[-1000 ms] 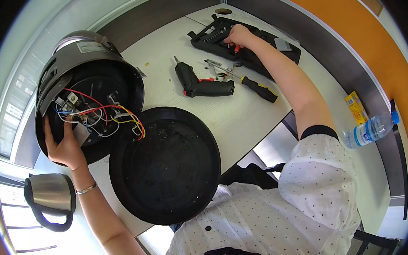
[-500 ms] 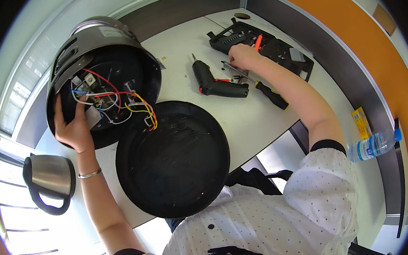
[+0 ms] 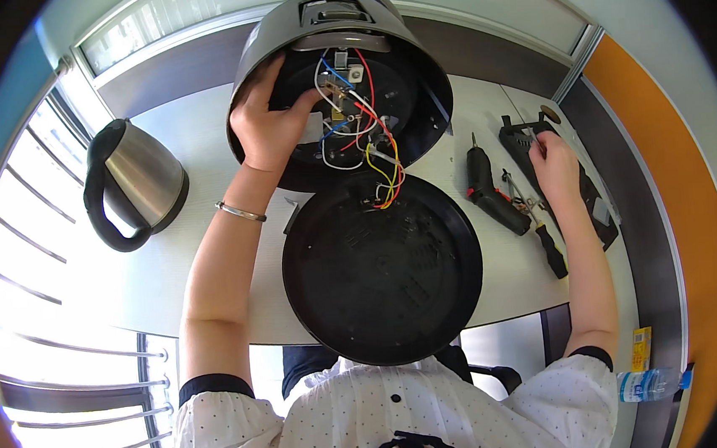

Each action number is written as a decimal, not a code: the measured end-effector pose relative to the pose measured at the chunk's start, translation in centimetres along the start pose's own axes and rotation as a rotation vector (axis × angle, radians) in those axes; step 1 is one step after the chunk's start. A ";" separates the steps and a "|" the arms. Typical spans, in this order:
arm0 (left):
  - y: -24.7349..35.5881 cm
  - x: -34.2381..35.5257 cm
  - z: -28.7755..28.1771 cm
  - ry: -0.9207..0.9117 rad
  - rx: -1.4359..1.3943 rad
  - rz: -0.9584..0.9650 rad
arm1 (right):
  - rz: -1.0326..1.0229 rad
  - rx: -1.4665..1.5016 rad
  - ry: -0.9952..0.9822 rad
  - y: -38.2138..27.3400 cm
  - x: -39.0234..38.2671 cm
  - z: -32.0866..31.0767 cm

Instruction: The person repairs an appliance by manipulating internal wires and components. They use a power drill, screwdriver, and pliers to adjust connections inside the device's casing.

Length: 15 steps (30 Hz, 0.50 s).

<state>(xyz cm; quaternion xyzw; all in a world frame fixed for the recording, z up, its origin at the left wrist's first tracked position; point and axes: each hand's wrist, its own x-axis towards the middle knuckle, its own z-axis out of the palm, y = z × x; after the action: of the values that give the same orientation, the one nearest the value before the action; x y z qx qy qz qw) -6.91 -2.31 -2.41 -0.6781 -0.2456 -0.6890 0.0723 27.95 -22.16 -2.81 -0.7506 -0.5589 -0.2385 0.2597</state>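
Because the wired appliance (image 3: 405, 94) lies tipped, the left hand (image 3: 271, 136), fingers (image 3: 263, 88) spread inside, seemingly steadies it; the right hand (image 3: 557, 168), grip unclear, is at the far-right toolbox (image 3: 595, 187).

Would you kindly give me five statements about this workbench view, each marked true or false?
1. The left hand has fingers inside the open end of the large pot. True.
2. The kettle is to the right of the pot. False: it is to the left.
3. Wires run between the pot and the round black cover. True.
4. The right hand is holding the drill. False: that hand is at the black tool case, and the drill lies on the table.
5. The screwdriver has an all-white handle. False: it is black with some yellow.
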 end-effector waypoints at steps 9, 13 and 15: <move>-0.4 0.2 -0.1 0.036 0.026 0.064 | -0.462 0.286 0.242 -16.8 0.9 -1.1; -0.2 0.1 0.1 0.019 0.022 0.031 | -0.449 0.272 0.342 -19.4 2.2 0.7; -0.2 0.1 0.1 0.015 0.023 0.028 | -0.465 0.285 0.362 -20.2 2.7 1.1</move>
<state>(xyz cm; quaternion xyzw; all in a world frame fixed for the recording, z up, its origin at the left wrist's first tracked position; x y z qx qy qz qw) -6.95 -2.08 -2.38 -0.6755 -0.2434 -0.6900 0.0913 9.27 -14.69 0.60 -0.5042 -0.6879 -0.3402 0.3959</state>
